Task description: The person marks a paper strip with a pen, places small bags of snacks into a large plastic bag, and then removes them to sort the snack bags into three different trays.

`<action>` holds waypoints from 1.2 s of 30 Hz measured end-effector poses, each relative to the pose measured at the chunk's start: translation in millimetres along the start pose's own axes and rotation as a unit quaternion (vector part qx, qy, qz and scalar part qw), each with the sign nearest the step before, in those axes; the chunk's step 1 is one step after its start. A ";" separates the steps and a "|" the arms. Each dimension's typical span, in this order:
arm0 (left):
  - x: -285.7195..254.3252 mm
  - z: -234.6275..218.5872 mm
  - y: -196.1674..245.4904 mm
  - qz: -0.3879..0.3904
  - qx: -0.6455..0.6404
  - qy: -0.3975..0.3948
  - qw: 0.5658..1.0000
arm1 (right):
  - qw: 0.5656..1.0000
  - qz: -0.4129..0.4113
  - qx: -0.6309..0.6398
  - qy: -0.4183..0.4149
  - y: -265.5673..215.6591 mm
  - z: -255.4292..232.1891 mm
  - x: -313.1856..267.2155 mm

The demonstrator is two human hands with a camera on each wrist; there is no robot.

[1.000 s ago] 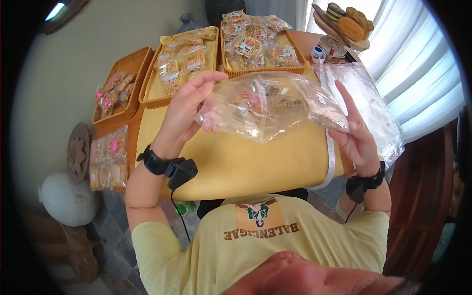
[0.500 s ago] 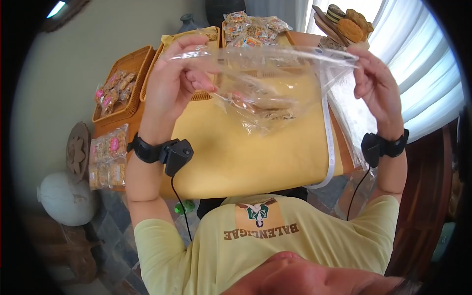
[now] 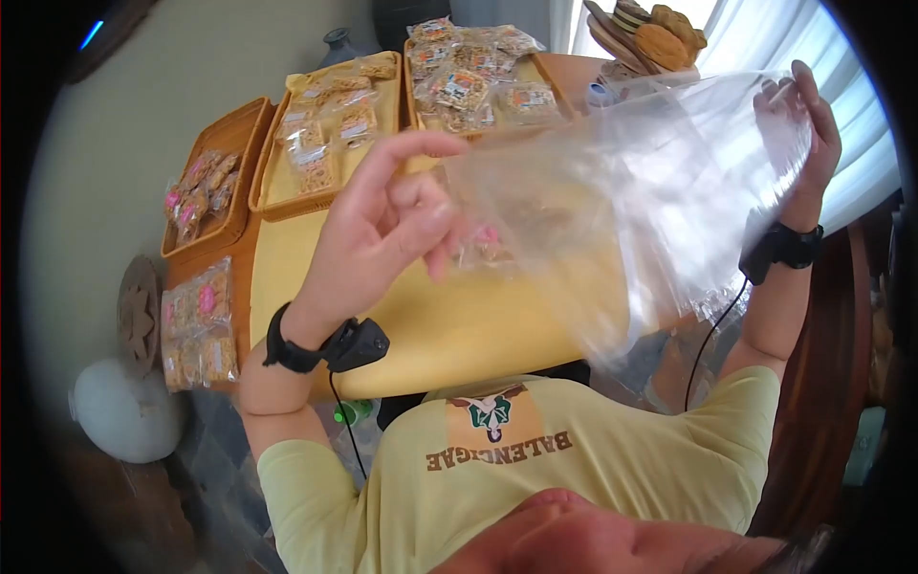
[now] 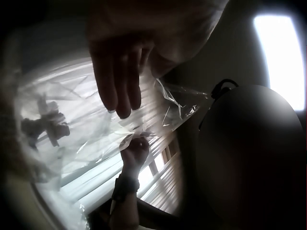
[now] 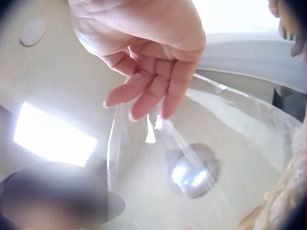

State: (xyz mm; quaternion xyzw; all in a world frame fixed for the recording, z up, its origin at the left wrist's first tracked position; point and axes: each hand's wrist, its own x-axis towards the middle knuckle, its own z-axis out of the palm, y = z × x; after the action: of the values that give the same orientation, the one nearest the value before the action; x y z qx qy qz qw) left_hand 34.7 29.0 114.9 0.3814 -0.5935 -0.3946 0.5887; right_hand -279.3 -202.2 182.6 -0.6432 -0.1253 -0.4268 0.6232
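Observation:
In the head view a large clear plastic bag (image 3: 660, 182) is spread between my two hands, blurred over much of its length. My right hand (image 3: 813, 139), raised at the right by the curtain, grips its far upper end. In the right wrist view the film hangs from that hand's fingertips (image 5: 139, 112). My left hand (image 3: 392, 220) is at the bag's other end, thumb and several fingers curled in, index finger stretched out. A packet with a pink label (image 3: 490, 234) shows through the film beside the left hand. The left wrist view is dark.
Wicker trays of packaged snacks line the table's back and left: one left tray (image 3: 251, 143), one middle tray (image 3: 266, 182), one right tray (image 3: 409, 72). Flat snack packs (image 3: 201, 325) lie at the left edge. Bread-like items (image 3: 665, 43) stand at the back right by the curtain.
My right hand has moved up and outward to the right, stretching the bag wide across the table's right side. My left hand rose, then came back down, staying at the bag's left end.

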 end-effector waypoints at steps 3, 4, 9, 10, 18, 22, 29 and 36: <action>-5.2 -9.1 -13.6 -0.045 0.067 -0.008 0.997 | 0.957 -0.021 -0.152 0.246 -21.7 -12.5 -26.5; -3.8 -14.4 -25.7 -0.079 0.086 -0.011 0.993 | 0.975 0.073 0.210 -0.031 -23.2 -19.1 -22.9; -14.5 -4.7 -78.2 -0.038 0.365 -0.094 0.925 | 0.992 0.044 0.029 0.113 -19.0 -106.1 -76.7; -16.0 -4.5 -83.6 -0.005 0.406 -0.152 0.901 | 0.992 0.046 0.093 0.068 -18.7 -104.8 -78.3; 21.5 6.9 -66.7 -0.100 0.204 -0.127 0.966 | 0.971 -0.032 0.231 0.041 -16.1 -17.3 0.6; 60.1 21.4 -61.5 0.028 0.207 -0.077 0.975 | 0.962 -0.053 0.235 -0.126 -10.8 30.5 40.5; 122.7 23.1 -60.4 0.166 0.191 -0.184 0.950 | 0.990 -0.051 -0.097 0.089 -24.7 50.5 28.9; 138.7 1.9 -76.8 -0.061 0.156 -0.165 0.972 | 0.910 0.125 -0.370 0.137 -86.2 -10.1 -47.8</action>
State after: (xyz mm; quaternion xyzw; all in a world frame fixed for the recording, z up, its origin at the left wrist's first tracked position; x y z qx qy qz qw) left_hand 29.7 -128.8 99.6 0.4336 -0.7124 -0.3898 0.3906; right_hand -371.9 -177.1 207.3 -0.7731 0.2096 -0.4454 0.4000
